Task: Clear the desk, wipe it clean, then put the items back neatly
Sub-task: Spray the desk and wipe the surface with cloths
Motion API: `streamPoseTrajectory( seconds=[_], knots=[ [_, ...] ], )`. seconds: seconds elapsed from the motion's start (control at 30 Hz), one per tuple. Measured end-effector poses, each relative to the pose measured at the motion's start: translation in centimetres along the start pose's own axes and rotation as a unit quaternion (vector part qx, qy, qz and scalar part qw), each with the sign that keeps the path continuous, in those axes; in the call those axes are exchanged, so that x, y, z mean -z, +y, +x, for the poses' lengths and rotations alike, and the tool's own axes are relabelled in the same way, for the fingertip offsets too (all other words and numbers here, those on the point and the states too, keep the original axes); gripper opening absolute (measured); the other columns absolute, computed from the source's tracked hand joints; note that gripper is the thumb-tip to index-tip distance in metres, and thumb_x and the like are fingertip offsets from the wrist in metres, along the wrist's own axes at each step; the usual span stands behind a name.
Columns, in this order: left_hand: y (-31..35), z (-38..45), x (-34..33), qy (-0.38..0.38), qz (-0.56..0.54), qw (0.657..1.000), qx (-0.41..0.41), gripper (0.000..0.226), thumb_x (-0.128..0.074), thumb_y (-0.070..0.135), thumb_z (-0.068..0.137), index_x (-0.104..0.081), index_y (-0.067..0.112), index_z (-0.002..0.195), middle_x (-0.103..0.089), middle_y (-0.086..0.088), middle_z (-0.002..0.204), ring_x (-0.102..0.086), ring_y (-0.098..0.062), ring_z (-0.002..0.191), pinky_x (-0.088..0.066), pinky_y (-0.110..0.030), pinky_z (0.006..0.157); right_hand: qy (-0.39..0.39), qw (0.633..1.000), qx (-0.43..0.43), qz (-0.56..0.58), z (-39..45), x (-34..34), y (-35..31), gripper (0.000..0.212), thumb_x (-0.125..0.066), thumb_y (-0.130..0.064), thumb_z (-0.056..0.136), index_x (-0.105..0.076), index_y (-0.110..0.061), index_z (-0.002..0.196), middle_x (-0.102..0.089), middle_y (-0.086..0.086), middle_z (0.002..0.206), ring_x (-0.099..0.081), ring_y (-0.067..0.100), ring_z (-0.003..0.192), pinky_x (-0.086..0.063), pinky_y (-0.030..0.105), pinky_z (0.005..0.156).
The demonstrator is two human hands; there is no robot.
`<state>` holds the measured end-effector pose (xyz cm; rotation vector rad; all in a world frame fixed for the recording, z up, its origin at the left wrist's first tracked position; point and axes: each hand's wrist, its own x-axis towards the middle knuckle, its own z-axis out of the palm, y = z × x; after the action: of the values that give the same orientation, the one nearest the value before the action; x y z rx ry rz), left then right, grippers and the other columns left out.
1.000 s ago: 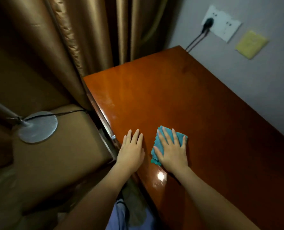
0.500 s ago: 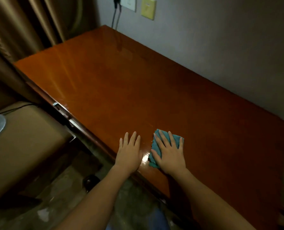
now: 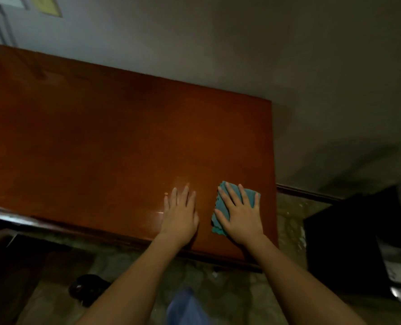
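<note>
Single head-worn wide-angle view, directed forward and down.

The glossy reddish-brown wooden desk top (image 3: pixel 115 141) is seen from above its near edge at close range, the right corner included. The grey painted wall (image 3: pixel 218 43) is faced beyond it, and the mottled stone floor (image 3: pixel 230 296) is caught below.

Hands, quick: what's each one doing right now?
Left hand: open, flat on the desk, holding nothing.
Right hand: open, straight fingers pressing the teal cloth.
</note>
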<state>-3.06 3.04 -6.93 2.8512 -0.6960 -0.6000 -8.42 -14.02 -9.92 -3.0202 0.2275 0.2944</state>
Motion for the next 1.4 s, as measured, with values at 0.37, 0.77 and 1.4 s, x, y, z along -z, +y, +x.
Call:
streamPoseTrajectory(
  seconds=[0.37, 0.77, 1.4],
  knots=[
    [3.2, -2.2, -1.1, -0.055, 0.043, 0.995, -0.076, 0.060, -0.033, 0.035, 0.101, -0.004, 0.019, 0.152, 0.004, -0.005, 0.160, 0.006, -0.029, 0.146, -0.002, -0.045, 0.117, 0.003, 0.992, -0.115, 0.045, -8.0, -1.5, 3.6, 0.072, 0.009, -0.069, 0.078, 0.019, -0.037, 0.142, 0.023, -0.017, 0.148, 0.024, 0.017, 0.139, 0.017, 0.055, 0.107],
    [-13.8, -4.3, 5.3, -0.042, 0.012, 0.999, -0.001, 0.059, -0.034, 0.032, 0.101, -0.008, 0.019, 0.152, 0.000, -0.002, 0.160, 0.002, -0.024, 0.147, -0.007, -0.045, 0.119, -0.028, 0.996, -0.087, -0.003, -1.9, -1.5, -13.6, 0.066, -0.008, -0.060, 0.096, -0.031, -0.024, 0.146, -0.037, -0.001, 0.150, -0.028, 0.032, 0.138, -0.011, 0.058, 0.105],
    [-59.9, -7.6, 15.5, 0.018, -0.007, 0.973, 0.232, 0.058, -0.031, 0.033, 0.101, -0.010, 0.017, 0.152, -0.004, -0.002, 0.160, -0.002, -0.027, 0.147, -0.014, -0.048, 0.117, -0.094, 0.978, 0.173, -0.065, 19.2, 0.1, -57.9, 0.072, -0.007, -0.061, 0.087, 0.007, -0.026, 0.149, 0.005, -0.007, 0.158, 0.003, 0.028, 0.145, 0.003, 0.062, 0.110]
  ],
)
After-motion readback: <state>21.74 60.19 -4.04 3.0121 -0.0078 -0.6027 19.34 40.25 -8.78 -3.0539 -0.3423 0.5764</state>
